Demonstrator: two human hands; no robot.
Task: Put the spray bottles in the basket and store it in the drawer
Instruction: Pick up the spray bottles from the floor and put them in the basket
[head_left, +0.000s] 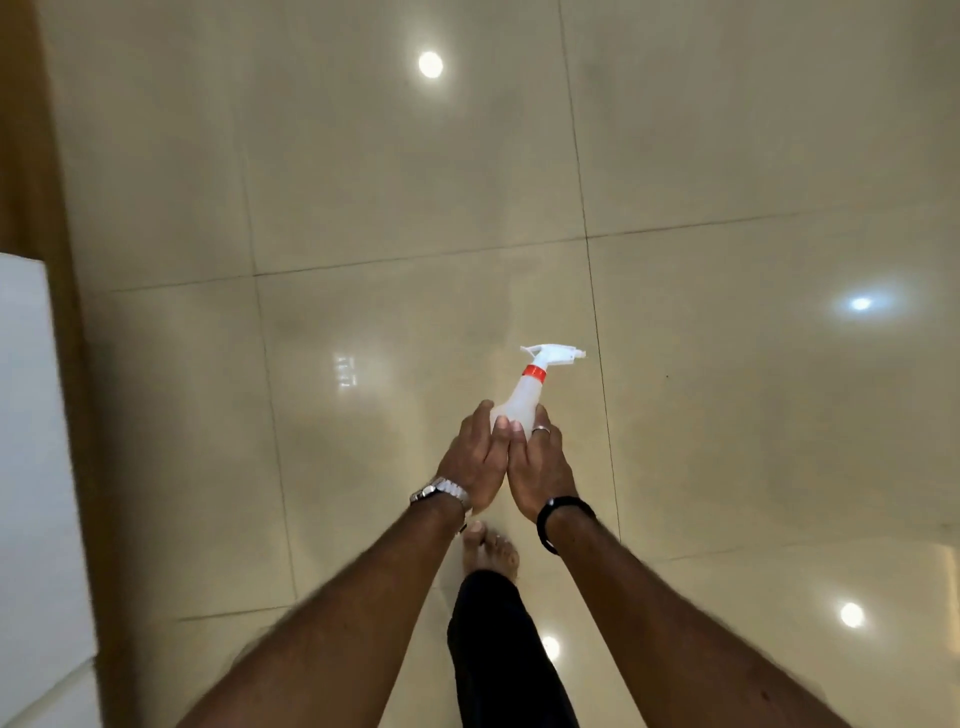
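One white spray bottle (522, 402) with a red collar tilts nozzle-right above a glossy tiled floor (727, 156), its base clasped between the left hand (475, 462) and right hand (540, 470), palms pressed inward; a bare foot (491, 548) shows below.

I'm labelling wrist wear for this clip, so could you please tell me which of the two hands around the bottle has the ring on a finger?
The right hand, which has a black band at its wrist; the left hand has a metal watch instead.
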